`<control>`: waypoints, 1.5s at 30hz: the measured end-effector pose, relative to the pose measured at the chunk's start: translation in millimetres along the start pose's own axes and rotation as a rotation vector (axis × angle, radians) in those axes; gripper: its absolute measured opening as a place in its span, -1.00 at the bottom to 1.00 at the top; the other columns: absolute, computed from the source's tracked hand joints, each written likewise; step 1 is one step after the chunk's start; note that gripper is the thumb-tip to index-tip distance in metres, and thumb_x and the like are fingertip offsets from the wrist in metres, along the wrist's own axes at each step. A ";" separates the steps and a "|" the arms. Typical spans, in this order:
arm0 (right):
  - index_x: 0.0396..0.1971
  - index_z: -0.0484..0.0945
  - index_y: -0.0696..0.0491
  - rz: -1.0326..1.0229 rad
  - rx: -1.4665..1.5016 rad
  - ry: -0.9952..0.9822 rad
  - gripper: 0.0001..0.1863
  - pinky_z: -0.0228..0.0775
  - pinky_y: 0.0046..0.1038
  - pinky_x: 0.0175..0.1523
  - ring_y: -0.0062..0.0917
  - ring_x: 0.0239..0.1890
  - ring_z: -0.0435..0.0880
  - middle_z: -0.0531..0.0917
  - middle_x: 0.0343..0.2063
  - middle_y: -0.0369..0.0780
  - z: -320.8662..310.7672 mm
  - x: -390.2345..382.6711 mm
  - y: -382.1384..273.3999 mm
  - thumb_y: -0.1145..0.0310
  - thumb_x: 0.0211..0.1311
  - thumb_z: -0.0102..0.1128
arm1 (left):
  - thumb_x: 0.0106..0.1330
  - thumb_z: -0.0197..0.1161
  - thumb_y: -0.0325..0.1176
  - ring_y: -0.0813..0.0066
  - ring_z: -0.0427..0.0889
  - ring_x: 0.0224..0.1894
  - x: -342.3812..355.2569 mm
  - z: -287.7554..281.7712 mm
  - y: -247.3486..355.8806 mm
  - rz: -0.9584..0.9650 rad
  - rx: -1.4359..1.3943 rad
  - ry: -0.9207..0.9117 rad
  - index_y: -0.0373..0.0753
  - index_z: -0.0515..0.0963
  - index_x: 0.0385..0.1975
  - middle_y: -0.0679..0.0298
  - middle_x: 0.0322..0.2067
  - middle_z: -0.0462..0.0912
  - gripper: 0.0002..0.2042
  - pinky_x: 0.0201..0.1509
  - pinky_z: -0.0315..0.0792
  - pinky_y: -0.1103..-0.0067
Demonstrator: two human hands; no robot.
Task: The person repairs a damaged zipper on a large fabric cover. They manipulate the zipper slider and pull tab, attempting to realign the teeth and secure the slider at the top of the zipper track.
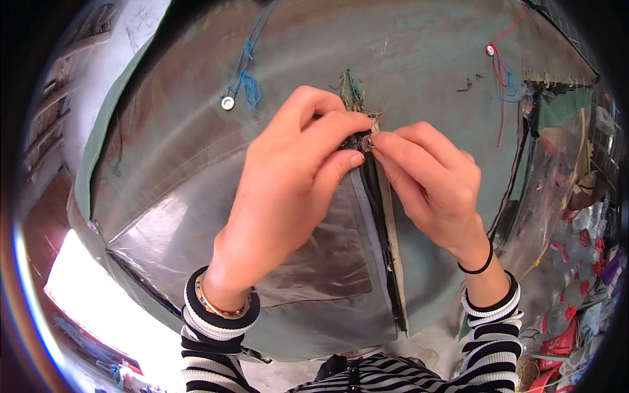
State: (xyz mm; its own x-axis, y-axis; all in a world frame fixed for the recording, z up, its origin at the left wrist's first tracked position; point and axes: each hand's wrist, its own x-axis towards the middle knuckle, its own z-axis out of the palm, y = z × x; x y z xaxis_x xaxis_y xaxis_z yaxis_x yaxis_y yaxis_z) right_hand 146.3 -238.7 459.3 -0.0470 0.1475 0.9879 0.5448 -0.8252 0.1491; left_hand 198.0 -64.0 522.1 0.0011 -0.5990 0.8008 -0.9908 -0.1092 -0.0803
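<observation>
A large grey-green tarp (pixel 426 78) hangs before me, with a long dark zipper (pixel 386 272) running down its middle. At the zipper's upper end my left hand (pixel 288 164) pinches the zipper's edge between thumb and fingers. Close beside it, my right hand (pixel 432 177) pinches a small part at the same end, perhaps the slider; the fingertips mostly cover it. Just above the fingers, frayed green and tan threads (pixel 352 92) stick out of the cloth. Left of the zipper a clear plastic window (pixel 314 262) is sewn into the tarp, partly behind my left arm.
Blue cord (pixel 247 72) hangs from the tarp by a metal eyelet (pixel 227 103). Red string (pixel 500 98) hangs by another eyelet at upper right. Clear plastic sheeting (pixel 550 177) borders the right side. Plastic bottles (pixel 563 295) and red scraps pile up at lower right.
</observation>
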 end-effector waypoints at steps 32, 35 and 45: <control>-0.30 0.60 0.18 0.307 0.382 0.080 -0.90 0.32 -0.57 -0.58 -0.55 -0.64 0.53 0.56 -0.57 -0.22 19.6 -10.6 -4.4 0.58 0.17 0.26 | 0.16 0.24 -0.67 0.27 0.57 -0.45 -7.4 29.7 -29.8 0.203 0.049 0.254 -0.32 0.49 -0.30 0.14 -0.35 0.55 -0.84 -0.43 0.45 0.55; -0.34 0.61 0.24 0.521 0.565 0.082 -0.91 0.30 -0.64 -0.57 -0.71 -0.65 0.53 0.62 -0.58 -0.23 18.1 -6.8 -13.5 0.62 0.15 0.31 | 0.17 0.22 -0.67 0.29 0.56 -0.44 -7.3 26.8 -29.6 0.183 0.015 0.233 -0.33 0.48 -0.30 0.14 -0.36 0.55 -0.85 -0.41 0.46 0.54; -0.33 0.62 0.23 0.111 0.183 0.180 -0.85 0.35 -0.59 -0.50 -0.54 -0.56 0.56 0.62 -0.50 -0.18 22.7 2.6 -2.1 0.67 0.06 0.33 | 0.29 0.16 -0.61 0.44 0.49 -0.46 -1.3 17.8 -14.6 -0.084 -0.137 0.147 -0.35 0.47 -0.28 0.19 -0.40 0.52 -0.94 -0.35 0.41 0.62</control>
State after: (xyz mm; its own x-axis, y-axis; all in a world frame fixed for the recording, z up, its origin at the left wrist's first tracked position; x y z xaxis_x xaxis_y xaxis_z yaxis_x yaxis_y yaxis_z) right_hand 164.0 -224.2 460.6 -0.1174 -0.0514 0.9918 0.6961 -0.7165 0.0453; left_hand 214.9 -75.8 511.7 0.0750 -0.4689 0.8800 -0.9972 -0.0388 0.0643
